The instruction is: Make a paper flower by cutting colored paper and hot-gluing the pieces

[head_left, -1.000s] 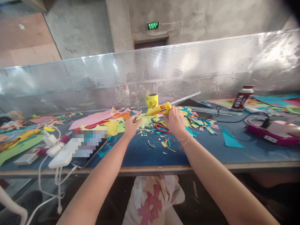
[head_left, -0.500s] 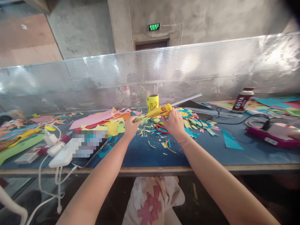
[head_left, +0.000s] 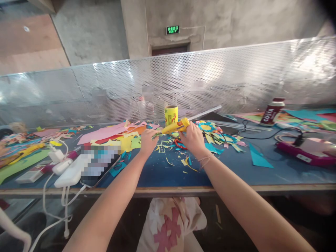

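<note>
Over the middle of the blue table (head_left: 170, 175), we are gripping a yellow glue gun (head_left: 173, 126) in our right hand (head_left: 193, 138), fingers wrapped round it, its nose pointing toward our left hand (head_left: 148, 142). With the left we are pinching a small greenish piece (head_left: 155, 135); whether the nose is touching it, we cannot tell. Behind the gun a yellow can (head_left: 171, 114) is standing upright; cut paper (head_left: 126, 142) is lying on both sides.
</note>
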### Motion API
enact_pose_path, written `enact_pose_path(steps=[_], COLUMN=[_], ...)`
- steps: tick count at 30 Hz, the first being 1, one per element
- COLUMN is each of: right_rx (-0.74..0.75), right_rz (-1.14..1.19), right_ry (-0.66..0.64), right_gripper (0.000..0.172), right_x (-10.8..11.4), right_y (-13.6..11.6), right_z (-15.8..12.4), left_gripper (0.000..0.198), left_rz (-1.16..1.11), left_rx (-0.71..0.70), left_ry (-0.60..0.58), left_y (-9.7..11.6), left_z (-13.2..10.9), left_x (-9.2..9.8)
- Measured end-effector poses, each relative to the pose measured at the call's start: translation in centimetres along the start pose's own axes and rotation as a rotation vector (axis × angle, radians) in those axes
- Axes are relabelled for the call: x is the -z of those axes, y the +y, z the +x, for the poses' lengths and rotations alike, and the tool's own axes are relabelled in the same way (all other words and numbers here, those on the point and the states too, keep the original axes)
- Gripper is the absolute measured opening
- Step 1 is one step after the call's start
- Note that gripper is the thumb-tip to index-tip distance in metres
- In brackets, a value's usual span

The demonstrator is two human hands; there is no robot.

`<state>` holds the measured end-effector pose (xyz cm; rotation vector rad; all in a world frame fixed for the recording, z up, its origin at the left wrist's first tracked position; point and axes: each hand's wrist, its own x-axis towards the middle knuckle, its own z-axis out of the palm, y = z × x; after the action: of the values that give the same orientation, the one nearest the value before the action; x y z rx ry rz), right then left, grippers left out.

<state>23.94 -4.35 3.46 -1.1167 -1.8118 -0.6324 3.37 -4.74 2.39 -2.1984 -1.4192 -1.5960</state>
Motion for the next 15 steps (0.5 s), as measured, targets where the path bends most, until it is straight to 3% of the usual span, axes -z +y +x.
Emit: enact_pose_path(steps=[11,15], right_rx=[0.036,0.045], right_rz=[-0.001,-0.024], right_ry=[0.029,0.038], right_gripper=[0.025,0.024], right_x=[-0.12,-0.13], right_y=[0.0,0.08], right_z=[-0.03,-0.02], left_gripper=[0.028,0.028], left_rz=[0.031,0.001], left_rx=[-0.096,-0.062], left_ry=[0.012,0.019], left_y=[-0.21,0.04], left_z=[-0.03,-0.02], left_x=[-0.17,-0.14])
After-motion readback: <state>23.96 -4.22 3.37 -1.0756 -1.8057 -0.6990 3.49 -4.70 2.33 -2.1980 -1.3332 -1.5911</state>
